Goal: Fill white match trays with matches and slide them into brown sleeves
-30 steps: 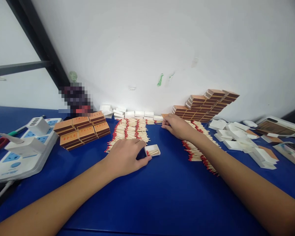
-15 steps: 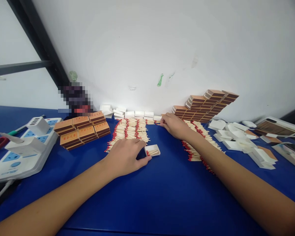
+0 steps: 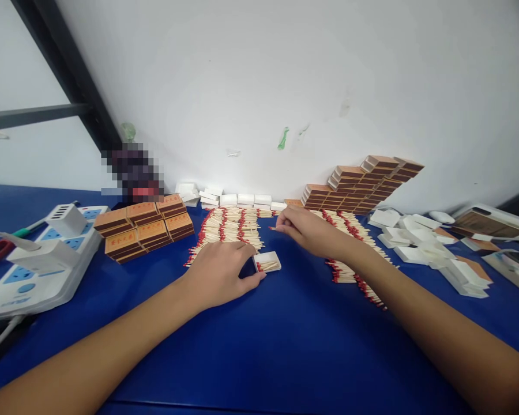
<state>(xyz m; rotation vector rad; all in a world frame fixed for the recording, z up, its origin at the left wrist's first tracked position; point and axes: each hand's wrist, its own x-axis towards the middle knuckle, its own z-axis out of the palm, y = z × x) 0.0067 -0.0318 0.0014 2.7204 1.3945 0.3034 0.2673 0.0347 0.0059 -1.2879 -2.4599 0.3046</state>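
The blue desk (image 3: pixel 259 351) spreads beneath everything, backed by a pale wall (image 3: pixel 242 75). Two bare forearms slant inward from the lower corners. The left hand (image 3: pixel 227 272) lies low, palm down, its thumb and forefinger bracketing the near and far edges of the small tray in a light grip. The right hand (image 3: pixel 303 227) is farther forward, bent at the wrist, fingertips pinched together on a single match. Loose matches lie in rows beyond the left hand (image 3: pixel 229 227) and beneath the right forearm (image 3: pixel 343 272) (red heads lined up in bands). The white tray (image 3: pixel 277 260), with a few matches inside, sits just right of the left hand, nearer the person than the right hand. Smallest, the pinched match (image 3: pixel 273 229) pokes its red head leftward, beyond the tray.
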